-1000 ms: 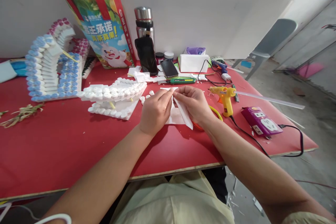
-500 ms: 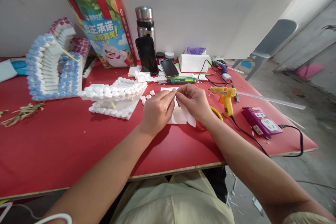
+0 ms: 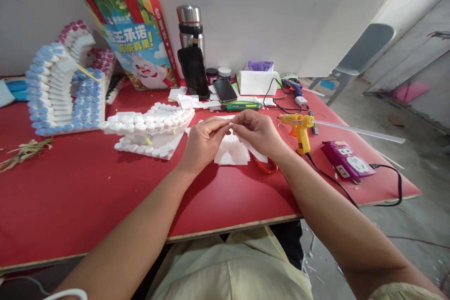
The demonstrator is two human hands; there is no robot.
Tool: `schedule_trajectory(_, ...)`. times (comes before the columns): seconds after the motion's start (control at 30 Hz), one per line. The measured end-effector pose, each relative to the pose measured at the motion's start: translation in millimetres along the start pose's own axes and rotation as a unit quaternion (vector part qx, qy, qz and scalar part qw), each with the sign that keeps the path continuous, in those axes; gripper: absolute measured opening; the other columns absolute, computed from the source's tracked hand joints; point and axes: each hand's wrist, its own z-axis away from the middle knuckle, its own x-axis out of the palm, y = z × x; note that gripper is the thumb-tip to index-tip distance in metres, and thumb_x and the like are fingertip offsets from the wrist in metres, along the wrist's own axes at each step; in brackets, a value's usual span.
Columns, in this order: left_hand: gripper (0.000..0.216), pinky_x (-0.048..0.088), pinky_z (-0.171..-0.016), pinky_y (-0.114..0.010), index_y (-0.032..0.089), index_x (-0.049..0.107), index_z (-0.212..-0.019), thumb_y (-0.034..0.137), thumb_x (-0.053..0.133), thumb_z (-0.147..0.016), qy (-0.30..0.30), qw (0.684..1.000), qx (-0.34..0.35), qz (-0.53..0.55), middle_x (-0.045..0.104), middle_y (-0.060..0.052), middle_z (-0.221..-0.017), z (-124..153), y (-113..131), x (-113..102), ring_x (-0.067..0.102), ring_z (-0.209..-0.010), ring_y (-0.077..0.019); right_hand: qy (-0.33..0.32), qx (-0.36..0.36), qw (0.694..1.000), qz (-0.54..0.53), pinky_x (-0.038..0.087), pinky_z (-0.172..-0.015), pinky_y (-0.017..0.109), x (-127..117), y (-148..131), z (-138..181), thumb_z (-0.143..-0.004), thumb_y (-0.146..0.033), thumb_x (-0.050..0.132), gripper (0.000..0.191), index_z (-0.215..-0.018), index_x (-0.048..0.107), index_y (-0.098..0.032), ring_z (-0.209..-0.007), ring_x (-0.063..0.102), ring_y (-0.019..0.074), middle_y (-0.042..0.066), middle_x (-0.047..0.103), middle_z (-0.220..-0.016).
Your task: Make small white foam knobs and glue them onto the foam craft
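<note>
Where the red table (image 3: 87,197) spreads across the view, a pale wall (image 3: 298,14) closes it off at the back, and a tall printed bag (image 3: 133,40) with red handles stands near that wall on the left. Beside the bag rises a blue-and-white structure (image 3: 38,89) set with rows of small rounded pieces; nearer the middle sits a lower, all-white structure (image 3: 140,124), just left of the hands. The left hand (image 3: 205,141) and right hand (image 3: 259,132) meet over the table, the fingers of each drawn into a narrow pinch. Behind them stands a steel bottle (image 3: 189,15) with a dark phone (image 3: 192,72) upright before it. To the right lie a purple power block (image 3: 346,159) and a yellow glue gun (image 3: 300,133). White paper (image 3: 232,153) lies below the hands, with a red ring (image 3: 265,167) just beside it. Smallest is a white bit (image 3: 230,124) gripped between both hands' fingertips, above the paper; fingers partly hide its shape.
</note>
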Motion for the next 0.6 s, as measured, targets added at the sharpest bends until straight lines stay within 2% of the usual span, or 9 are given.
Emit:
schedule_trajectory(0.23, 0.017, 0.056, -0.079, -0.03, 0.019, 0.079, -0.097, 0.029, 0.066, -0.092, -0.005, 0.999, -0.033, -0.013, 0.077, -0.006, -0.091, 1.8, -0.3, 0.8, 0.07, -0.084, -0.0183, 0.006, 0.052, 0.998, -0.032, 0.047, -0.055, 0.029, 1.1, 0.9, 0.7, -0.086, -0.037, 0.072, 0.021, -0.083, 0.06, -0.02, -0.058, 0.062, 0.0137, 0.002, 0.07, -0.077)
schedule_trajectory(0.5, 0.012, 0.056, -0.077, -0.029, 0.019, 0.079, -0.089, 0.025, 0.07, -0.088, 0.017, 0.998, -0.054, 0.005, 0.078, -0.006, -0.09, 2.6, 7.7, 3.1, 0.07, -0.083, -0.0184, 0.036, 0.022, 0.998, 0.051, 0.039, -0.053, 0.028, 6.5, 0.1, 4.1, -0.088, -0.032, 0.069, 0.014, -0.082, 0.06, -0.022, -0.053, 0.055, 0.0123, 0.0, 0.067, -0.071)
schedule_trajectory(0.6, 0.013, 0.056, -0.077, -0.03, 0.019, 0.079, -0.092, 0.026, 0.069, -0.088, 0.015, 0.998, -0.058, 0.002, 0.078, -0.006, -0.09, 1.2, 6.4, 2.4, 0.07, -0.081, -0.0184, 0.025, 0.059, 0.998, -0.028, 0.047, -0.057, 0.03, 4.0, -4.7, 2.9, -0.085, -0.038, 0.074, 0.021, -0.081, 0.061, -0.021, -0.058, 0.062, 0.0151, 0.001, 0.069, -0.073)
